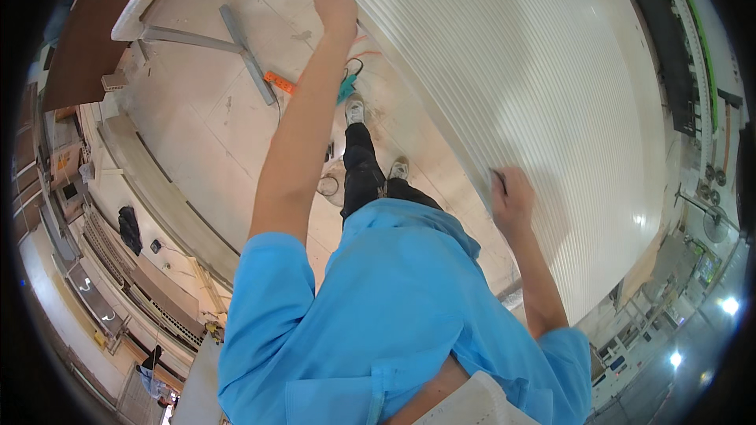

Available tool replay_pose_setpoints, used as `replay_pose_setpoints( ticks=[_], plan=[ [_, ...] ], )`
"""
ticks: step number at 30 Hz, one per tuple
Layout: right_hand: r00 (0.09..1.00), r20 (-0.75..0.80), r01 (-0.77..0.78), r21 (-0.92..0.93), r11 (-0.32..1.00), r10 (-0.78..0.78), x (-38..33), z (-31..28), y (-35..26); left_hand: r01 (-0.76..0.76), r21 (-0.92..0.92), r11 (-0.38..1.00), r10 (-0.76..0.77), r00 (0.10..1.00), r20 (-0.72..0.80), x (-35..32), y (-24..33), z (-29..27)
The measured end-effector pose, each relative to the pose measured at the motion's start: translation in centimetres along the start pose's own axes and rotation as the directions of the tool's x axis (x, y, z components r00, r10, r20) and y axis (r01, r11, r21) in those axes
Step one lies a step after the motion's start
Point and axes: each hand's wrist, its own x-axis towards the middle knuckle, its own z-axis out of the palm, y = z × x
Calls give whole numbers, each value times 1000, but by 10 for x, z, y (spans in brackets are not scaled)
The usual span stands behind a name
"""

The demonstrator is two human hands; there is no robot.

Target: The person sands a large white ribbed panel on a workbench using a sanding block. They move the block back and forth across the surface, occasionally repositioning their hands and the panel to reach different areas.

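A large white panel with fine parallel ribs (583, 94) fills the right half, its long edge slanting from top middle to lower right. Just left of that edge, toward the top, is my left hand (335, 4). Its fingers are curled closed, and whatever they may hold is hidden. My right hand (514, 198) is closed over the panel's near part, close to the same edge. A small dark object (498, 180) shows at its fingers, too little of it visible to name.
On the pale floor lie a grey metal T-shaped frame leg (246, 51), an orange power strip (280, 82), a teal object (346, 88) and cables. My shoes (356, 110) stand beneath the panel's edge. Long boards (169, 181) line the left; a black-and-green machine (677, 47) stands far right.
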Motion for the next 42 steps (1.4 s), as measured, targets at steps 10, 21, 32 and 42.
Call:
replay_pose_setpoints(
  ticks=[10, 21, 32, 42],
  plan=[
    [946, -67, 300, -187, 936, -317, 196, 85, -69, -178, -1, 984, 178, 983, 32, 0, -15, -2],
    [902, -24, 419, -179, 890, -430, 427, 171, -151, 186, -87, 979, -153, 943, 297, -1, 0, -28],
    [968, 49, 251, -289, 924, -248, -8, -8, 6, 219, -2, 976, -208, 932, 296, 2, 15, -30],
    [894, -51, 422, -235, 875, -445, 308, 131, -97, 320, 75, 945, -321, 851, 416, 8, 31, -50]
  ],
)
